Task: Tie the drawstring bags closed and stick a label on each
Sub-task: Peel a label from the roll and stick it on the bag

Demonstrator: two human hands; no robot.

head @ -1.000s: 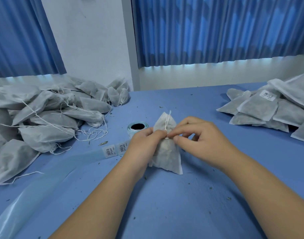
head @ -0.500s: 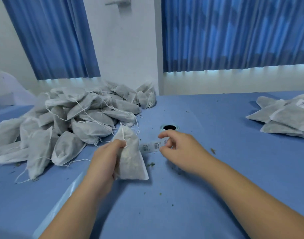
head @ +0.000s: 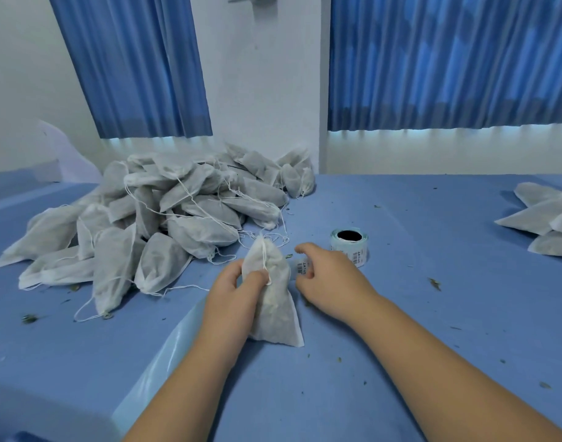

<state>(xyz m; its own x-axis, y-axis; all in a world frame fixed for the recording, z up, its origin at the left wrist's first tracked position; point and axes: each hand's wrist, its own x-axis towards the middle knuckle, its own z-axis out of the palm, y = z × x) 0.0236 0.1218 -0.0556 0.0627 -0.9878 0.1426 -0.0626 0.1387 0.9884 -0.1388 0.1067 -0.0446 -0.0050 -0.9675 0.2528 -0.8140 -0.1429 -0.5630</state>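
Right bag pile [head: 542, 218] is cropped; label [head: 302, 268] print unreadable.

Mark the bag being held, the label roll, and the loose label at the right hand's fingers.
bag [head: 278, 309], head view, middle of its fabric front.
label roll [head: 345, 246], head view, outer side wall.
label [head: 302, 267], head view, printed face beside the bag.

The drawstring bag [head: 273, 301] is made of thin, matt white non-woven cloth, slightly fuzzy, with fine white string [head: 264, 256]. The table [head: 400, 362] is covered in matt blue fabric. The label [head: 301, 267] and label roll [head: 350, 243] are of paper; the backing strip [head: 165, 352] is seen as glossy and translucent.
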